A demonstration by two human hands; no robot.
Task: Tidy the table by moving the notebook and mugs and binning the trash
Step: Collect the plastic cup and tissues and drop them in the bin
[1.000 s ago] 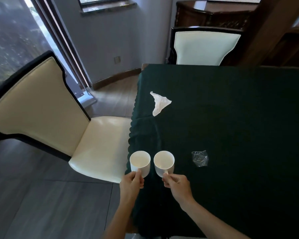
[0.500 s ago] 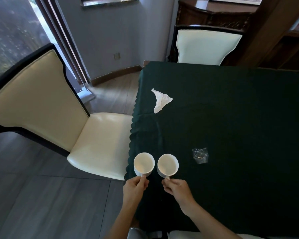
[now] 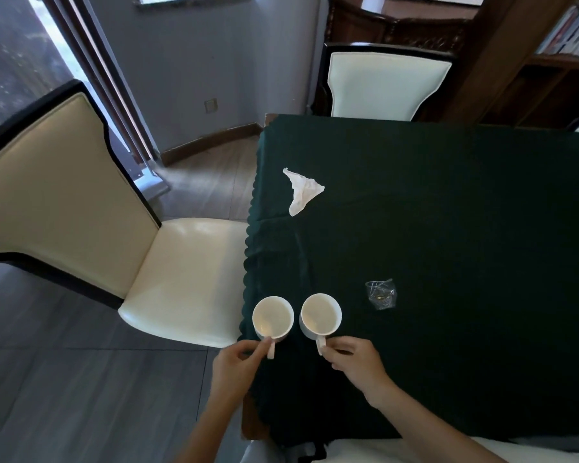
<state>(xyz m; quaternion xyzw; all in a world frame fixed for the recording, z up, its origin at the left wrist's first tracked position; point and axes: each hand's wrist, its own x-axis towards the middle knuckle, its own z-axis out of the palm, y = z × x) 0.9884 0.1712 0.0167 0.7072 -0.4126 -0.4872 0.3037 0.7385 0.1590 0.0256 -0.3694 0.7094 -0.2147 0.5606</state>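
- The left hand has its fingers pinched on the left mug by its handle; the right hand grips the right mug the same way.
- This looks like the mug-moving step; next, both likely need a level carry.
- The left mug is at the tabletop edge; the tissue lies farther in, the plastic wrapper right of the right mug.
- No notebook is visible.
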